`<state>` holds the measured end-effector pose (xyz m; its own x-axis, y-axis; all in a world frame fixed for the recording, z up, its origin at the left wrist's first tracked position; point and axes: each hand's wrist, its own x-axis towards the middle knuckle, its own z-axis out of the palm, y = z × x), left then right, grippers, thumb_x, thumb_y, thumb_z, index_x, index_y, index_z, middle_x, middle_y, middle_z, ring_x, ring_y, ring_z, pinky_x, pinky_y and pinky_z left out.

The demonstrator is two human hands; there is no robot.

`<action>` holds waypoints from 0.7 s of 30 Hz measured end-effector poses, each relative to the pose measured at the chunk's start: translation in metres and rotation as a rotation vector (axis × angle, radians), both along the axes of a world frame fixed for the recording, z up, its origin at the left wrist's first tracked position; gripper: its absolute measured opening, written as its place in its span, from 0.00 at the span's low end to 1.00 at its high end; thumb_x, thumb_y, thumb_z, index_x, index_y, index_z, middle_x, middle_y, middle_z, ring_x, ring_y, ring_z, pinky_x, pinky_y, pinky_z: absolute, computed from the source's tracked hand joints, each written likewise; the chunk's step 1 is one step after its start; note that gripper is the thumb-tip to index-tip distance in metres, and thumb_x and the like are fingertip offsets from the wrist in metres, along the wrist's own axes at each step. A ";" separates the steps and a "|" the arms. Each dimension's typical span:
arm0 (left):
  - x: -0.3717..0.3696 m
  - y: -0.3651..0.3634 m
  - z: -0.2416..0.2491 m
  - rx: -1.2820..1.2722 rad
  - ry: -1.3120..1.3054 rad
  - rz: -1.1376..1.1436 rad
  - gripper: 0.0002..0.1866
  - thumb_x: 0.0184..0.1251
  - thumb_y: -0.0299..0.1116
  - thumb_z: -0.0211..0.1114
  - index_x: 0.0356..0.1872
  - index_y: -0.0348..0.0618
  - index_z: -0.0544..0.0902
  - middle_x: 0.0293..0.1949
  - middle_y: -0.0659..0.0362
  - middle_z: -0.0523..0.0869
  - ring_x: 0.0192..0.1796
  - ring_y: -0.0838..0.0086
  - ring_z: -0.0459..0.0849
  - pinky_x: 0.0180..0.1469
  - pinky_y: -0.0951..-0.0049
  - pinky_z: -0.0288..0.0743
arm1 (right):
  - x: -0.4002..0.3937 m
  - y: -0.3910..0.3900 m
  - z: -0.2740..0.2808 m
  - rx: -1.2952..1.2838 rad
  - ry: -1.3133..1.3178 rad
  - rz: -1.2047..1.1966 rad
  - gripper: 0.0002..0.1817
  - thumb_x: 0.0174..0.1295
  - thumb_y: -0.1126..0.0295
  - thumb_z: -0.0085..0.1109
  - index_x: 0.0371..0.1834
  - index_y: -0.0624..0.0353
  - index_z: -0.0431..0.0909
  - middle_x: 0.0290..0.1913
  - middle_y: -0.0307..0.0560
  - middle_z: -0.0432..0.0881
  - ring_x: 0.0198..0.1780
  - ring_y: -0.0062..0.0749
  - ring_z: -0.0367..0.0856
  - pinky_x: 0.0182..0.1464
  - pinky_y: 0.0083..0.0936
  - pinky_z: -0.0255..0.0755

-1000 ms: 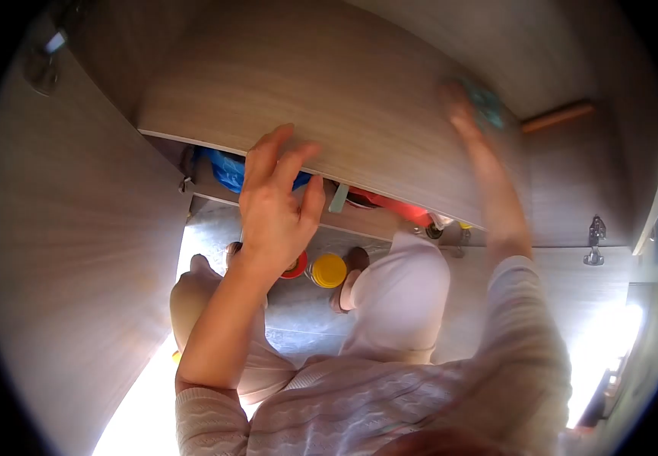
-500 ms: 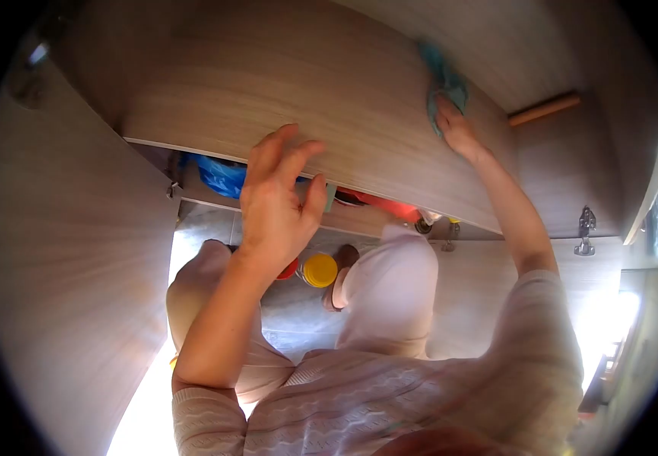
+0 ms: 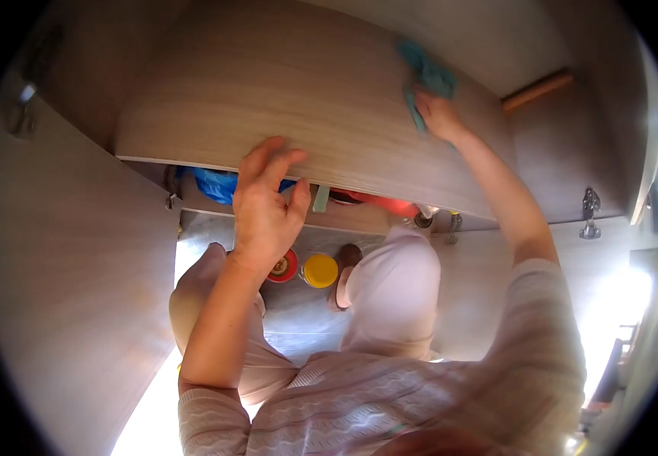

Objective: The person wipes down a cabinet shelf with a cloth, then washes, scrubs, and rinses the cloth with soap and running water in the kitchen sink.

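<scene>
A wooden shelf board (image 3: 321,114) spans the inside of an open cabinet. My right hand (image 3: 437,115) grips a teal cloth (image 3: 429,76) on the board's right part, toward the back. The cloth is bunched and slightly blurred, and part of it hangs out beside my fingers. My left hand (image 3: 268,205) is at the board's front edge, left of the middle, with its fingers apart and nothing in it. Its fingertips are over the edge; whether they touch the board is hard to tell.
Cabinet doors stand open at left (image 3: 78,266) and right (image 3: 526,289). Below the shelf lie a blue bag (image 3: 216,186) and a red item (image 3: 390,204). A yellow-lidded jar (image 3: 320,270) and a red-rimmed one (image 3: 284,267) stand on the floor between my feet. An orange-brown strip (image 3: 538,90) lies at the back right.
My right hand has moved a little left and up with the cloth. The view has shifted slightly, and more of the red-rimmed jar shows beside my left wrist.
</scene>
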<state>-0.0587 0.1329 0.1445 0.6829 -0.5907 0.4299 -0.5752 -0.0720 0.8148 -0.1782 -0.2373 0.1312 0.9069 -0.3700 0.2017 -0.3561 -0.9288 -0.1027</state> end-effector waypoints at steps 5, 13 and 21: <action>-0.013 -0.004 0.000 0.007 -0.001 -0.037 0.16 0.48 0.24 0.62 0.41 0.44 0.79 0.52 0.51 0.74 0.54 0.59 0.73 0.52 0.70 0.68 | 0.069 -0.012 0.019 0.140 0.170 -0.411 0.19 0.62 0.64 0.41 0.56 0.56 0.68 0.59 0.50 0.67 0.58 0.46 0.65 0.57 0.36 0.61; -0.009 0.000 -0.002 0.058 -0.011 0.012 0.16 0.45 0.24 0.63 0.40 0.45 0.79 0.52 0.51 0.73 0.54 0.57 0.71 0.53 0.67 0.68 | -0.062 -0.042 -0.014 -0.023 0.082 -0.371 0.24 0.65 0.58 0.34 0.63 0.54 0.59 0.63 0.53 0.60 0.63 0.45 0.59 0.62 0.34 0.53; -0.007 0.020 -0.003 0.102 -0.038 -0.029 0.17 0.43 0.23 0.63 0.39 0.45 0.78 0.51 0.50 0.72 0.54 0.56 0.70 0.52 0.65 0.68 | -0.031 -0.156 -0.014 -0.033 0.123 -0.780 0.25 0.63 0.58 0.35 0.52 0.67 0.69 0.57 0.60 0.66 0.59 0.48 0.64 0.58 0.35 0.59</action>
